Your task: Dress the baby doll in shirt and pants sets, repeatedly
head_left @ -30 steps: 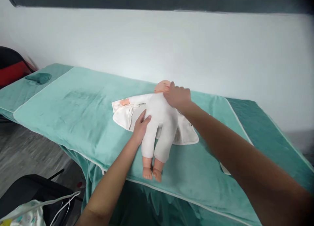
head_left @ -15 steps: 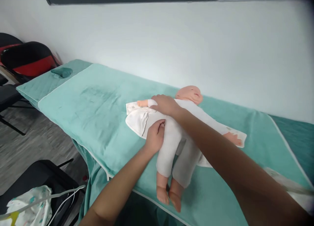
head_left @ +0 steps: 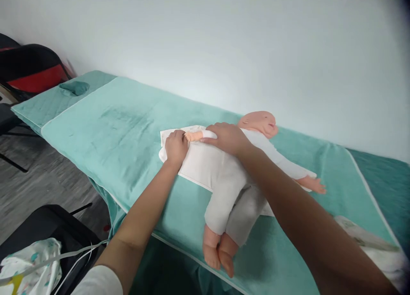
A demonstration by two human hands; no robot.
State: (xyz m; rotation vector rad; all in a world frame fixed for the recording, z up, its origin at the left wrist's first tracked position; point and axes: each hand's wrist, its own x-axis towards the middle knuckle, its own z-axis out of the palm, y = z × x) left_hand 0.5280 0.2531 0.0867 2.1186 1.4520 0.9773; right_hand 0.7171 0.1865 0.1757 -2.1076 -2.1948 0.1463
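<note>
A baby doll [head_left: 230,182] in a white bodysuit lies on its back on a teal towel [head_left: 121,128], head toward the wall. Under it is spread a white garment [head_left: 195,169]. My left hand [head_left: 175,147] is closed on the garment's edge beside the doll's small outstretched hand. My right hand [head_left: 227,138] rests across the doll's upper arm and chest, fingers curled over the sleeve. The doll's other arm stretches out to the right and its bare feet reach the towel's near edge.
The towel covers a long padded table [head_left: 381,179] against a white wall. A black and red chair [head_left: 35,71] stands at far left. A patterned cloth with white cords [head_left: 35,265] lies on a black seat at lower left. Crumpled white fabric [head_left: 374,243] sits at right.
My left hand moved up from the doll's side to the garment's edge by the doll's hand and closed on it. The garment flap now lies flatter. My right hand stayed on the doll's arm.
</note>
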